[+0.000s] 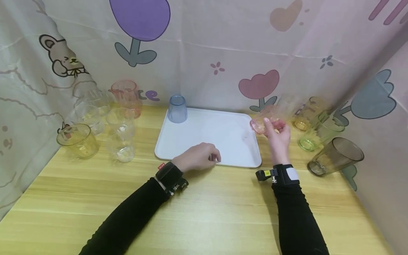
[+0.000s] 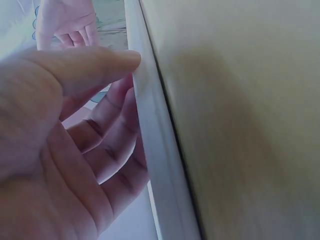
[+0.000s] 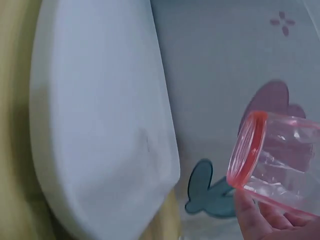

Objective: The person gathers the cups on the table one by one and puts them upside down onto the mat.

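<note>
We see the right hand (image 1: 278, 139) holding a pink cup (image 1: 267, 122) tipped on its side, fingers curled round the body, just off the right edge of the white tray (image 1: 204, 141) and clear of the table (image 1: 204, 212). The tilt looks like a turn toward mouth-down, judging by the blue cup (image 1: 177, 108) that stands inverted at the tray's far left corner. The left hand (image 1: 198, 156) rests on the tray's near rim; it holds nothing, seems to steady the tray.

Left wrist view shows what the head view hides: fingers (image 2: 107, 150) loosely bent under the thumb (image 2: 75, 70) against the rim (image 2: 155, 150), no grip. Right wrist view gives the pink cup's (image 3: 272, 160) red lip facing the tray (image 3: 100, 125), fingertips (image 3: 260, 220) beneath it. Only the head view shows the spare cups: a clear and yellow group (image 1: 95, 124) at left, green (image 1: 318, 132) and a brown cup (image 1: 336, 156) at right.
</note>
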